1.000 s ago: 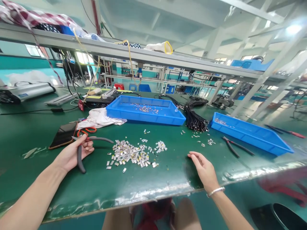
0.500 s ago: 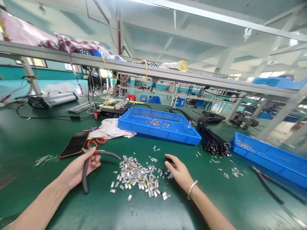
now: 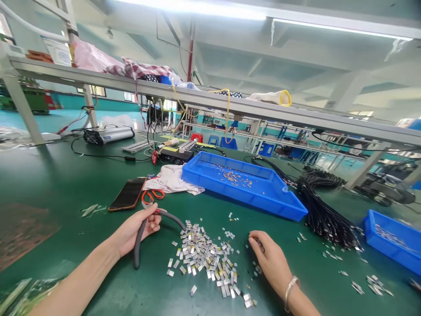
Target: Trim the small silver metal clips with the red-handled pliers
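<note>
My left hand [image 3: 134, 229] is closed round one grey handle of a pair of pliers [image 3: 142, 235]; the other handle arcs off to the right over the green table [image 3: 49, 184]. A heap of small silver metal pieces [image 3: 204, 252] lies just right of the pliers. My right hand [image 3: 271, 263], a bracelet on its wrist, rests at the right edge of that heap with its fingers curled down onto the pieces. What the fingertips pinch, if anything, is hidden.
A blue tray [image 3: 279, 202] with a few metal pieces sits behind the heap, a white cloth [image 3: 171, 180], orange-handled scissors [image 3: 151, 195] and a phone [image 3: 128, 194] to its left. A bundle of black cables [image 3: 324, 210] and a second blue tray [image 3: 393, 239] lie right. A shelf rail [image 3: 210, 103] runs overhead.
The view has swung left and down. My right hand moved left from the bare table to the edge of the metal pieces and curled its fingers. The left hand kept the pliers.
</note>
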Tool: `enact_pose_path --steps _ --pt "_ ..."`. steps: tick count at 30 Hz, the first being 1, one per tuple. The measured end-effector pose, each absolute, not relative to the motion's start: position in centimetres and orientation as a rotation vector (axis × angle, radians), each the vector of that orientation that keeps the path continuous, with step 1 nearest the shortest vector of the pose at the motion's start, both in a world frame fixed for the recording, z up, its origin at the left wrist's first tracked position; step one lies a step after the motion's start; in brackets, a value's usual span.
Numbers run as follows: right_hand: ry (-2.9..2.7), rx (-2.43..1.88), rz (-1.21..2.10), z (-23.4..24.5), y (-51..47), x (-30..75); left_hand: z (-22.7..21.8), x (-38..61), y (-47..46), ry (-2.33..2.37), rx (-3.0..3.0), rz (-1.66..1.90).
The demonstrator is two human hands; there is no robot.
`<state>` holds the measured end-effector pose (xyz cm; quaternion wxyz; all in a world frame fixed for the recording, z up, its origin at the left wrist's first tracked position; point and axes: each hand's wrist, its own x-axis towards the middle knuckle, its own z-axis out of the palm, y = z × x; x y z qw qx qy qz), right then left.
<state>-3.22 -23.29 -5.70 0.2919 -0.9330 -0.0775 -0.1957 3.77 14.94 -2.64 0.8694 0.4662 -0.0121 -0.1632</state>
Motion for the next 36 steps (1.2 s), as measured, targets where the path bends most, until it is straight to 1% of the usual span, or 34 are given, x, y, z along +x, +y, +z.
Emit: enact_pose_path --steps 6,11,15,18,23,27,31,36 --pt "-0.474 -2.534 -0.514 -5.5 -18.1 -1.5 -2.5 3.7 14.9 -0.019 0.982 -0.334" --pt "-0.383 -2.561 -0.621 -6.0 -21.5 -1.1 -2.4 3.6 14.8 0.009 0.982 -0.33" --pt "-0.233 -2.538 -0.837 -5.3 -23.9 -3.6 -2.4 3.6 14.7 0.008 0.974 -0.334" --pt "-0.246 -2.495 -0.949 -4.8 -23.1 -5.4 -2.4 3.5 14.7 -0.003 0.985 -0.337" --pt "-0.351 -2.398 -0.99 -4.4 -20.8 -6.4 -1.7 2.8 13.7 -0.008 0.938 -0.268" --pt "-0.347 -2.287 -0.963 -3.6 -20.8 -6.4 0.9 1.5 10.1 -0.024 1.041 -0.258" --pt "-0.254 -2.177 -0.982 -3.1 -21.7 -6.9 3.3 -0.2 3.5 -0.194 1.244 -0.291" --pt "-0.354 -2.15 -1.063 -3.5 -22.7 -6.9 3.1 -0.7 -4.7 -0.228 1.3 -0.252"
